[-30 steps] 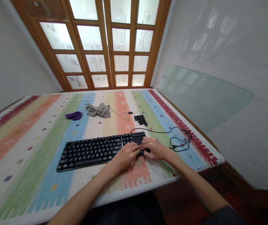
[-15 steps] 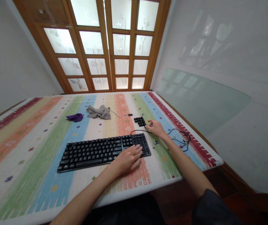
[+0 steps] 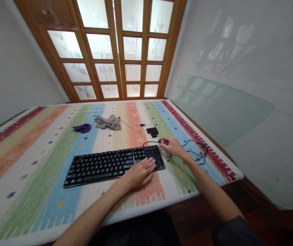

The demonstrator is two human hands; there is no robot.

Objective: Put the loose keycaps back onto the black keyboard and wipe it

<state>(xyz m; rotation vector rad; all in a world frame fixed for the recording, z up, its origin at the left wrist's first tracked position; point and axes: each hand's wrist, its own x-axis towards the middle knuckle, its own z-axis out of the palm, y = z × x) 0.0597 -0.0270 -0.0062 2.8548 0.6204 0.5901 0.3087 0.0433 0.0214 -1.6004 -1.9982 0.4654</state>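
On the striped worktop (image 3: 46, 164) the left hand (image 3: 138, 173) rests flat, fingers spread, on the black keyboard (image 3: 110, 164). At 1 o'clock, the right hand (image 3: 172, 146) pinches 1 small keycap (image 3: 159, 141) beside its cable (image 3: 196, 150).

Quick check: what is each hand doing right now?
Left hand: open, resting flat on the keyboard.
Right hand: fingers pinched beside the keyboard's far right corner; what they hold cannot be told.

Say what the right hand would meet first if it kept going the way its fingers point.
The right hand points left, its fingertips pinching what looks like a small dark keycap. Straight on lies the top right corner of the keyboard, probably first; height above it is unclear.
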